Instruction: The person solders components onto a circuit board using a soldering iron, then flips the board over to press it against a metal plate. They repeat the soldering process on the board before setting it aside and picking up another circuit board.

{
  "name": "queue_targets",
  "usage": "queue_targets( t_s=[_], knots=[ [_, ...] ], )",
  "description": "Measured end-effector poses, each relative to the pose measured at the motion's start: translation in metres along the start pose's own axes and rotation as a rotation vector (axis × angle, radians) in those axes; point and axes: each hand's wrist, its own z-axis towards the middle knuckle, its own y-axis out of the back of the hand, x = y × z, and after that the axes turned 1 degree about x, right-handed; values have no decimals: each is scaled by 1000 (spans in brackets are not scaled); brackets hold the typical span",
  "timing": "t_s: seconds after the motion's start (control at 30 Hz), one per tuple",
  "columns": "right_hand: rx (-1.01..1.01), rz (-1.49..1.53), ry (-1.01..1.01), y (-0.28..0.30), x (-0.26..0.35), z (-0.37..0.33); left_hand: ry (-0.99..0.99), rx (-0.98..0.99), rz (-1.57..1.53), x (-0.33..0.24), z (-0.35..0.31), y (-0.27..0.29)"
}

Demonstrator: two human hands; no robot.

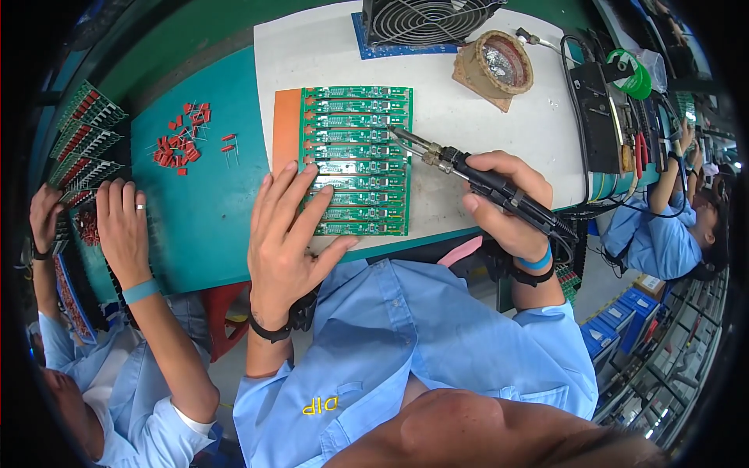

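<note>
A green circuit board panel [363, 148], made up of several long narrow strips, lies on white sheeting in front of me. My left hand [282, 238] rests on its lower left part, fingers spread and flat. In my right hand [511, 195] is a black soldering iron [491, 186], gripped between thumb and fingers with a metal guide at its front. Its tip meets or hovers just over the panel's upper right part; contact is too small to tell. An orange board [286, 129] shows along the panel's left side, partly covered by my left fingers.
Red components with wire leads [175, 148] lie loose on the green mat [218, 203]. Behind the panel stand a fan [429, 19] and a round solder pot [503, 66]. A black stand [597, 117] with cables is at right. A co-worker's hand [123, 230] is at left, near stacked boards [82, 148].
</note>
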Motion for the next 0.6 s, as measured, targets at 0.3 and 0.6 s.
queue_targets(
  t_s=[0.3, 0.6],
  knots=[
    [-21, -20, -22, 1, 5, -2, -10, 2, 1, 2, -1, -1],
    [-517, 79, -34, 10, -24, 0, -17, -6, -3, 1, -1, -1]
  ],
)
